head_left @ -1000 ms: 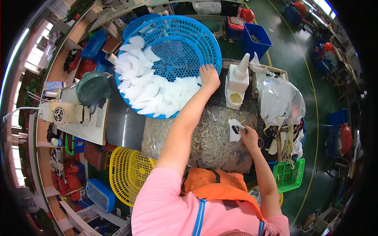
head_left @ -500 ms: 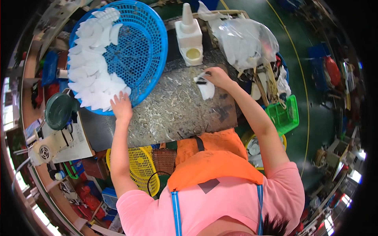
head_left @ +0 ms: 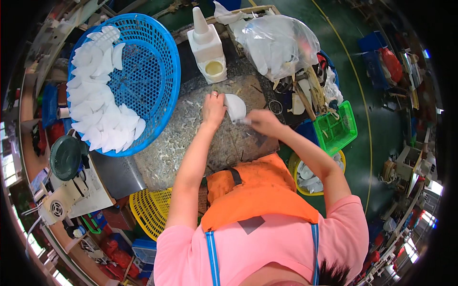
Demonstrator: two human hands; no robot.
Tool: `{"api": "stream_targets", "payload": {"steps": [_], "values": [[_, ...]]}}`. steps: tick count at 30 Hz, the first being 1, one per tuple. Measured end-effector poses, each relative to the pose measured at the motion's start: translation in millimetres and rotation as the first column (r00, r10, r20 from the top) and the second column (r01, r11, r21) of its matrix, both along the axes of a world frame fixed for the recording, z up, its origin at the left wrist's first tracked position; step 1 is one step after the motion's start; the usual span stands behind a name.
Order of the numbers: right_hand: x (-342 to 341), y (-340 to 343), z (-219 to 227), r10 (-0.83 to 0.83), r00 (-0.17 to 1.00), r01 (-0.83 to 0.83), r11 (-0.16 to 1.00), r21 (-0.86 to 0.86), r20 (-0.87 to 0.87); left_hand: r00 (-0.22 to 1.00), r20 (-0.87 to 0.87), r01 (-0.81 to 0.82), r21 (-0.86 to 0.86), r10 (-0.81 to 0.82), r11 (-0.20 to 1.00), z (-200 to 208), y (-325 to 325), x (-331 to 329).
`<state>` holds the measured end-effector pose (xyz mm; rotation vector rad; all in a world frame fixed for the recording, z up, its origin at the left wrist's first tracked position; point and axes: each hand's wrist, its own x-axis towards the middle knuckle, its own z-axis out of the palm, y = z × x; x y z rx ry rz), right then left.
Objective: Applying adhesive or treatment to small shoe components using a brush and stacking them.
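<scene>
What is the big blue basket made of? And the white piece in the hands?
The blue basket looks like moulded plastic: an even, bright colour and a regular mesh of holes. The white piece, held by the left hand with the right hand against it, looks matte, smooth and curved, perhaps foam or soft plastic; I can't tell which.

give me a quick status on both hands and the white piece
Left hand grips white curved piece over the scrap-strewn bench. Right hand works its lower edge, tool blurred. Blue basket of white pieces sits left, apart.

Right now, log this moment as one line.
left hand: holds white piece | right hand: works its edge, tool unclear | blue basket: white pieces, at left
</scene>
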<state>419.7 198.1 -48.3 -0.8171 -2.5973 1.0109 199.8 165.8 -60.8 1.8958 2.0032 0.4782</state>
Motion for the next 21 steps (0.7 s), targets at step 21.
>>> {"api": "stream_targets", "payload": {"steps": [21], "values": [[-112.5, 109.8, 12.6, -0.248, 0.949, 0.284, 0.941, 0.186, -0.193, 0.999, 0.039, -0.024, -0.052, 0.026, 0.998, -1.2, 4.4, 0.4]]}}
